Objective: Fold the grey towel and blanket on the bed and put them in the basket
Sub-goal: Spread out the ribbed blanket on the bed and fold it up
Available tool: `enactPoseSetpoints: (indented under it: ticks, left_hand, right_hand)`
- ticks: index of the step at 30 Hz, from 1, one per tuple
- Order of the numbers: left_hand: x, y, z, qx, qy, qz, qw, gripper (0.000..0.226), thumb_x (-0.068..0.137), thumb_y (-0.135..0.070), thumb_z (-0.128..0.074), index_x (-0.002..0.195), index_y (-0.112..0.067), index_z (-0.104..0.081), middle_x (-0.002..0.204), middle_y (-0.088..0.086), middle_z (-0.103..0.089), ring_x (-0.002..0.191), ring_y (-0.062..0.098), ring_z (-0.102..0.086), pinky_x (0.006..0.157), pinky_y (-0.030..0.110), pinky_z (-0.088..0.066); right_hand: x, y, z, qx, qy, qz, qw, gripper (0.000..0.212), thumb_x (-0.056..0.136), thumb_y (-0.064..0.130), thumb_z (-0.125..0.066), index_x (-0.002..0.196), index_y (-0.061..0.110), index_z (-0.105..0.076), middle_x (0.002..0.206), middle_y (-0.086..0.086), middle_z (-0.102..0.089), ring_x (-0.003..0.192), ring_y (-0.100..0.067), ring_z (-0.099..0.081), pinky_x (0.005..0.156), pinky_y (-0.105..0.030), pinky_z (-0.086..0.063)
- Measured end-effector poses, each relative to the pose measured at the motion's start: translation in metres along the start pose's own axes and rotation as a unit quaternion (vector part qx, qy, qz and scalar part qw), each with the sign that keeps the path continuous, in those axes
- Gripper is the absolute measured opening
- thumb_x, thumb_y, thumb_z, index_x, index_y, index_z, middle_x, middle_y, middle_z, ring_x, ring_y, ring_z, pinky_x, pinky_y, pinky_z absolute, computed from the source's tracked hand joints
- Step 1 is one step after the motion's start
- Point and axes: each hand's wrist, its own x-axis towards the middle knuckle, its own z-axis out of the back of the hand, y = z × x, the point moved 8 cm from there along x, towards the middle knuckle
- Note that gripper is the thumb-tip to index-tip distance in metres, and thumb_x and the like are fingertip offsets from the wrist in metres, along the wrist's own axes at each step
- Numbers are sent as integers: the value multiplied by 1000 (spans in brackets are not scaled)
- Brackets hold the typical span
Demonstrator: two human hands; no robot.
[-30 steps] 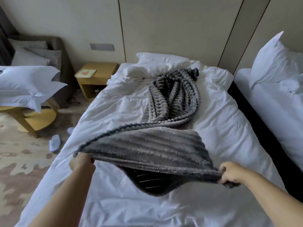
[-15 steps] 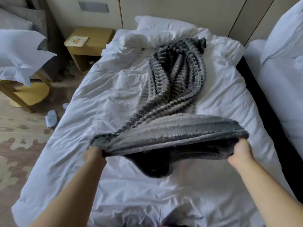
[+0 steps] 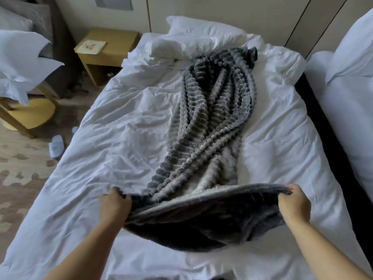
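A grey ribbed blanket [image 3: 218, 110] lies bunched lengthwise down the middle of the white bed [image 3: 113, 150]. Its near end is lifted off the sheet and stretched wide between my hands. My left hand [image 3: 115, 205] grips the near left corner. My right hand [image 3: 294, 203] grips the near right corner. The underside of the raised end sags dark between them. No towel and no basket are in view.
White pillows [image 3: 201, 31] lie at the head of the bed. A wooden nightstand [image 3: 105, 51] stands left of it. Further left stands a wooden table [image 3: 26, 116] bearing a pillow. Slippers [image 3: 56, 145] lie on the carpet. A second bed [image 3: 347, 102] is on the right.
The near end of the blanket has come down towards the bed and my hands have lowered with it. The view has tipped downward and closer to the bed.
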Motion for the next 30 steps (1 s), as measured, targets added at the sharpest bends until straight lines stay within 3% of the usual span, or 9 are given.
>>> enactPoseSetpoints:
  ticks: [3, 6, 8, 12, 15, 20, 22, 27, 30]
  left_hand:
    - [0, -41, -39, 83, 92, -107, 987, 29, 82, -15, -58, 111, -13, -65, 112, 18, -58, 100, 35, -61, 84, 34, -48]
    - [-9, -55, -96, 254, 310, -107, 910, 33, 94, -16, -46, 121, -5, -61, 125, 17, -61, 115, 31, -58, 84, 29, -48]
    - [-5, -66, -112, 297, 344, -85, 886, 33, 93, -16, -46, 122, -5, -59, 126, 14, -60, 114, 28, -59, 81, 27, -50]
    - [22, -130, -125, 156, 200, -130, 958, 24, 82, -31, -62, 102, -18, -59, 111, 11, -59, 96, 29, -60, 78, 33, -51]
    - [41, -160, -160, 135, 200, -107, 964, 87, 74, -61, -68, 143, -27, -29, 131, 15, -44, 102, 30, -60, 69, 33, -45]
    - [66, -162, -235, 198, 267, -105, 937, 118, 75, -61, -67, 147, -36, 23, 102, 13, -61, 68, 21, -60, 50, 31, -41]
    - [67, -154, -260, 236, 293, -122, 918, 105, 86, -52, -61, 147, -33, 23, 72, 5, -56, 57, 17, -54, 46, 30, -39]
    - [82, -139, -292, 298, 290, -151, 897, 68, 99, -26, -45, 152, -29, -2, 78, 4, -57, 60, 19, -49, 51, 31, -40]
    - [85, -143, -287, 302, 299, -184, 886, 32, 98, -27, -45, 127, -17, -51, 107, 12, -65, 79, 26, -55, 64, 33, -43]
  right_hand:
    - [-9, 2, -66, -68, 185, 28, 980, 6, 86, 20, -62, 85, 18, -57, 92, -15, -67, 86, -32, -62, 65, -31, -45]
    - [-50, -37, -131, -320, 512, -4, 797, 46, 73, 33, -77, 110, 7, -64, 115, -8, -66, 102, -21, -62, 77, -22, -49]
    - [-56, -55, -143, -409, 586, -5, 699, 59, 74, 40, -75, 122, 9, -61, 120, -6, -63, 101, -21, -60, 83, -25, -47]
    - [5, -30, -152, -230, 369, -39, 900, 4, 86, 18, -56, 85, 17, -59, 74, -1, -57, 69, -19, -54, 55, -27, -39]
    - [53, -7, -166, -149, 247, -16, 957, 13, 88, 19, -54, 98, 22, -61, 80, -1, -61, 66, -18, -55, 51, -27, -39]
    - [75, 9, -264, -117, 353, -21, 928, 80, 88, 32, -62, 152, 33, -16, 140, -8, -51, 111, -30, -56, 74, -24, -39]
    - [64, 16, -305, -118, 401, 22, 908, 73, 86, 33, -65, 148, 24, -29, 137, -11, -53, 119, -31, -54, 83, -26, -40]
    - [55, 27, -351, -262, 417, 102, 865, 24, 93, 18, -52, 112, 6, -60, 116, -18, -62, 102, -35, -58, 76, -30, -43]
    - [44, 23, -339, -343, 444, 122, 818, 16, 92, 14, -49, 79, 6, -55, 94, -16, -63, 73, -29, -53, 62, -29, -37]
